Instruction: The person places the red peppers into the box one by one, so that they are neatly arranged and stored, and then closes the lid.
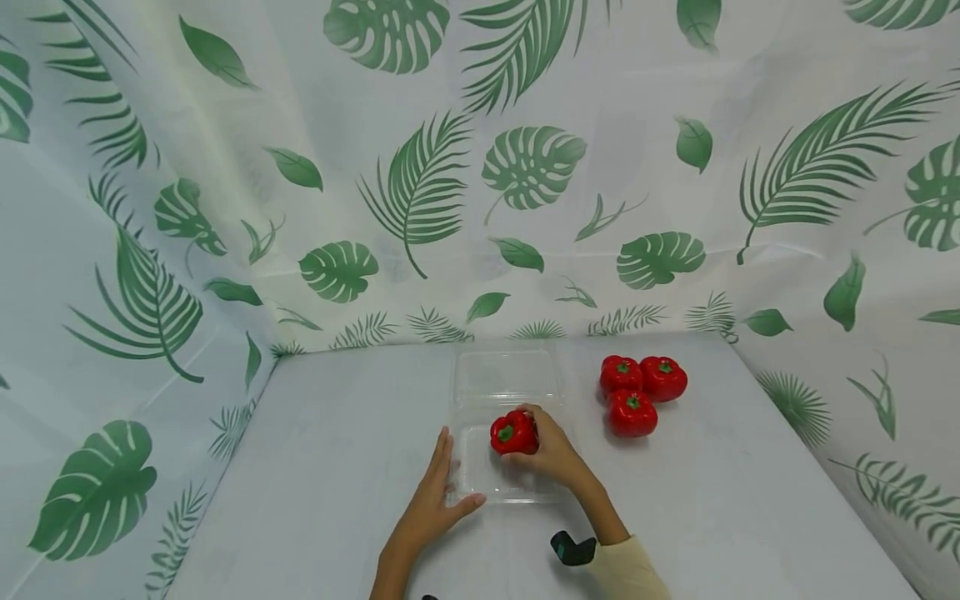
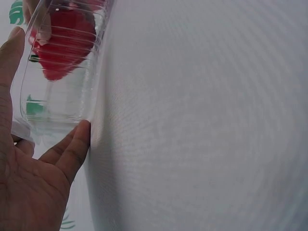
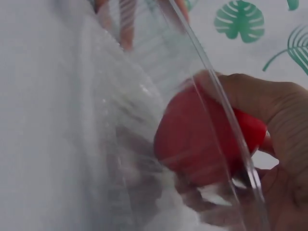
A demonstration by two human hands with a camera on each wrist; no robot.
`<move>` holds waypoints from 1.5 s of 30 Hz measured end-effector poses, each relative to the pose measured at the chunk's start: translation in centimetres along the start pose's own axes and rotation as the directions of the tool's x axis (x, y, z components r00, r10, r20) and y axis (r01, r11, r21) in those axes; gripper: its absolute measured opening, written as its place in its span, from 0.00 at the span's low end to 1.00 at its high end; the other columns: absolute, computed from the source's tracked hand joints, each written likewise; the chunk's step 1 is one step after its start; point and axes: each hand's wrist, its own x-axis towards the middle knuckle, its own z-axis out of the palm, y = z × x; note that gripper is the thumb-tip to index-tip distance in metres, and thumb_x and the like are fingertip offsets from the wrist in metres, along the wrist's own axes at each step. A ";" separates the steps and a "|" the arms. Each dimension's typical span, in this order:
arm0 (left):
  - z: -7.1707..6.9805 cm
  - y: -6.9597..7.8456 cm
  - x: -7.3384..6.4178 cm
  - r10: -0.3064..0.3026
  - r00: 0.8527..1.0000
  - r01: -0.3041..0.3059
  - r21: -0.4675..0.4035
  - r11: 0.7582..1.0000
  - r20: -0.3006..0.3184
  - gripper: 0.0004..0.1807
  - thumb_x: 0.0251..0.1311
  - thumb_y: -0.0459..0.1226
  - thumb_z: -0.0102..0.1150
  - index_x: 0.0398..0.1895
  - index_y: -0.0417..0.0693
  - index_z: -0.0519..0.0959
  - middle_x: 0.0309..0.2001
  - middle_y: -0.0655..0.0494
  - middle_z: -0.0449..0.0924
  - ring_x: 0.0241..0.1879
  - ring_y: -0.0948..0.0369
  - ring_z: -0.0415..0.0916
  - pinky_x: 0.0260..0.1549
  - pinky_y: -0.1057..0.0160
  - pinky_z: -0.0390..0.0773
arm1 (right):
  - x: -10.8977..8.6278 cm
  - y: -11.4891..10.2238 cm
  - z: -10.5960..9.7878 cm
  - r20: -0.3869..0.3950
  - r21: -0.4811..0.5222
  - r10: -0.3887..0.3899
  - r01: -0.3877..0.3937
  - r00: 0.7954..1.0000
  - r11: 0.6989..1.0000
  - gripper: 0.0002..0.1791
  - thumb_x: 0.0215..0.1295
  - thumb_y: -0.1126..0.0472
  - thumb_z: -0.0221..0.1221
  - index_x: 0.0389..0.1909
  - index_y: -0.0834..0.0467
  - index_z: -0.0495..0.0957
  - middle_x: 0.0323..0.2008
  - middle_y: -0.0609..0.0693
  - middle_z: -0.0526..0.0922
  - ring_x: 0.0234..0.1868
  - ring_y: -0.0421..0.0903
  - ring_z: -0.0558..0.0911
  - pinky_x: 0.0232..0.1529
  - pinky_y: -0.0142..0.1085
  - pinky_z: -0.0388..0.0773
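Observation:
My right hand point(image 1: 555, 454) grips a red bell pepper point(image 1: 513, 433) with a green stem, thumb on one side and fingers on the other. The bell pepper is inside the base of a clear plastic clamshell box point(image 1: 474, 475); through the box wall it also shows as a red shape point(image 3: 197, 139) in the right wrist view. My left hand point(image 1: 435, 500) rests against the left side of the box, its fingers extended along that side and its thumb at the front edge. In the left wrist view, fingertips point(image 2: 82, 132) touch the box near its bottom corner.
The box's clear lid point(image 1: 506, 372) lies folded back behind the base. Three more red bell peppers point(image 1: 632, 413) sit together to the right on the white table point(image 1: 322, 467). Leaf-printed white sheeting point(image 1: 450, 308) closes off the back and sides. A dark device point(image 1: 573, 548) sits by my right wrist.

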 end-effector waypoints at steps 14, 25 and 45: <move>0.3 -0.1 -0.1 -0.006 1.000 0.007 0.054 0.998 -0.016 0.57 0.56 0.52 0.67 0.79 0.49 0.41 0.80 0.56 0.34 0.71 0.46 0.61 0.65 0.41 0.66 | 0.5 -1.1 3.1 0.032 -0.162 -0.003 0.008 0.999 0.987 0.45 0.49 0.52 0.74 0.69 0.51 0.65 0.53 0.62 0.70 0.55 0.61 0.75 0.54 0.60 0.79; 0.9 -0.3 -0.6 0.010 1.000 -0.009 0.060 0.998 -0.018 0.56 0.57 0.52 0.67 0.79 0.56 0.39 0.80 0.52 0.35 0.71 0.46 0.63 0.63 0.44 0.70 | -0.3 -0.6 3.1 0.070 -0.036 0.059 -0.057 0.996 0.998 0.51 0.52 0.49 0.72 0.73 0.58 0.57 0.59 0.62 0.71 0.60 0.59 0.74 0.58 0.59 0.76; 0.2 -0.3 0.1 -0.003 1.000 0.005 0.069 0.998 -0.023 0.57 0.55 0.54 0.67 0.79 0.52 0.41 0.80 0.59 0.35 0.70 0.47 0.65 0.61 0.45 0.72 | 0.9 -1.0 3.3 -0.038 0.004 0.053 -0.053 0.998 0.999 0.38 0.55 0.55 0.71 0.65 0.60 0.69 0.51 0.63 0.78 0.50 0.58 0.82 0.49 0.51 0.84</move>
